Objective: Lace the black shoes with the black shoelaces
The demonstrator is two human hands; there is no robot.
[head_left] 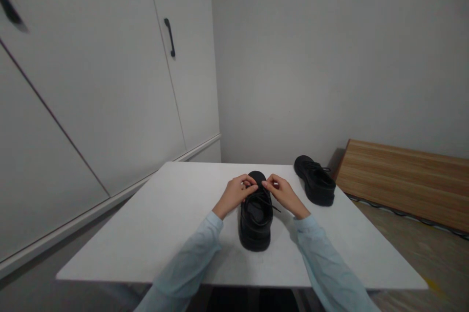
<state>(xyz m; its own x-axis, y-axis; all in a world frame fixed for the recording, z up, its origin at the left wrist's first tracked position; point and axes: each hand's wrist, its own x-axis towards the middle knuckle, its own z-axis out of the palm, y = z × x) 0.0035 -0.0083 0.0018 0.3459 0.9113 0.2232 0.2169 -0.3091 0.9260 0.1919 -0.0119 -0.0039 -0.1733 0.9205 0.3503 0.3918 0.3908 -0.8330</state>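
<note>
Resting on the broad white rectangular tabletop (172, 224), toe pointing away, the black, thick-soled lace-up shoe (255, 224) is best kept flat and steady while tension is applied evenly from both sides. Above its front, the left hand (240, 189) and right hand (283, 192) are held slightly apart, wrists angled inward, fingers curled toward thumbs; whether the thin black lace (276, 209) is pinched cannot be told.

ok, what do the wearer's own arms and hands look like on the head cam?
Long, light blue sleeves on both arms, left sleeve and right sleeve, creased and reaching the wrists. Left hand and right hand are bare: no gloves. No watch or ring that I can make out, and no cables or markings visible on the sleeves.
</note>
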